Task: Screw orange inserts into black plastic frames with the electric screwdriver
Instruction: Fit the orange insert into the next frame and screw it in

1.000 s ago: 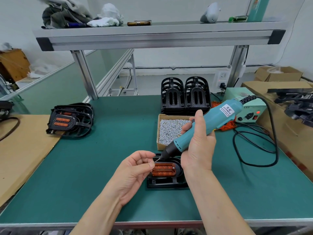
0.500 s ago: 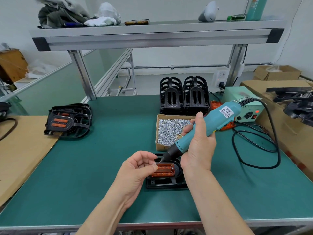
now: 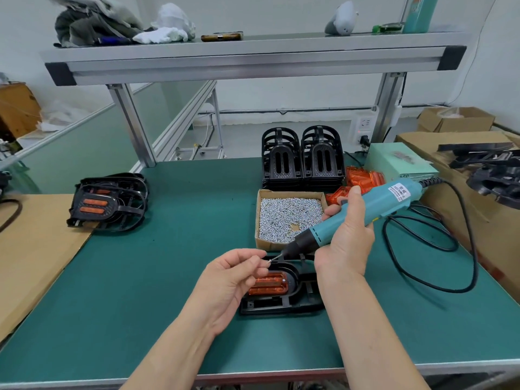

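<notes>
Two hands raised just in front of box (image 3: 257, 218) of screws. Gripping screwdriver (image 3: 365, 209) with right hand (image 3: 346, 240), fingers wrapped round teal body, bit slanted down toward left. Pinching small screw (image 3: 270, 259) between thumb and fingertips of left hand (image 3: 228, 280), held at bit tip; cannot tell if touching. Below both hands, in front of box: black frame (image 3: 292, 304) flat on green mat (image 3: 168, 277), orange insert (image 3: 270, 284) seated in it. Behind box: two upright stacks of frames (image 3: 302, 161). Right-behind box: loose inserts (image 3: 364, 177), pale power unit (image 3: 399, 164), black cable (image 3: 464, 249) looping off right. Far left of box: finished frames (image 3: 107, 201), partly on cardboard (image 3: 33, 249).
</notes>
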A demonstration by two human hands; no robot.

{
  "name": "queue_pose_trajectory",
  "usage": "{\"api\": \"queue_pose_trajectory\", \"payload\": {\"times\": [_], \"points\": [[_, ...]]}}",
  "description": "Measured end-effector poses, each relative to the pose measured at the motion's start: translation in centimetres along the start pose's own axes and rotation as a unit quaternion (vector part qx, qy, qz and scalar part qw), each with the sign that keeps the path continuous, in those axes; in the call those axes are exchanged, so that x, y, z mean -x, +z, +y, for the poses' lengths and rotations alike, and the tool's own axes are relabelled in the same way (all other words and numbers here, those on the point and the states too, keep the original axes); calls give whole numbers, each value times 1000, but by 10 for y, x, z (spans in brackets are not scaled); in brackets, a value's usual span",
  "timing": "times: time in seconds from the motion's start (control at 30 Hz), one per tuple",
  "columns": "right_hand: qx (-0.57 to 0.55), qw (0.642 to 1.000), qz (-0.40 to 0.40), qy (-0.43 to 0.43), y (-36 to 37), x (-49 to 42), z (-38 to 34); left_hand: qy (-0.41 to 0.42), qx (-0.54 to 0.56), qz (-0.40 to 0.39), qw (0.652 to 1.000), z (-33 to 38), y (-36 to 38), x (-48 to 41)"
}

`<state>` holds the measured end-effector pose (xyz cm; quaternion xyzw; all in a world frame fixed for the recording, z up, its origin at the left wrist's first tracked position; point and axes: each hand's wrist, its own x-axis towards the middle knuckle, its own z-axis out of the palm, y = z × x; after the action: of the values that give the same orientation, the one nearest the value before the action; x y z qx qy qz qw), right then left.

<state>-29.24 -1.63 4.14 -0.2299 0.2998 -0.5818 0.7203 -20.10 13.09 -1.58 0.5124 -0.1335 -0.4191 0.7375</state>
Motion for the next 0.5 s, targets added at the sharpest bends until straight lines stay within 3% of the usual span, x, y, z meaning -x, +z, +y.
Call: {"api": "queue_pose_trajectory", "payload": {"times": [0.13,0.3,0.43,0.5], "points": [[-3,1000,9,2,-3,-5,-4,-50,25,32,998,6,4,-10],[9,1000,11,-2,-5,-1,3,-32,105,22,994,40,27,-43],[41,999,11,-14,-3,2,8,-15,-36,-76,996,61,51,-67],[48,999,9,-16,-3,3,10,8,-96,-83,992,61,60,-70]]}}
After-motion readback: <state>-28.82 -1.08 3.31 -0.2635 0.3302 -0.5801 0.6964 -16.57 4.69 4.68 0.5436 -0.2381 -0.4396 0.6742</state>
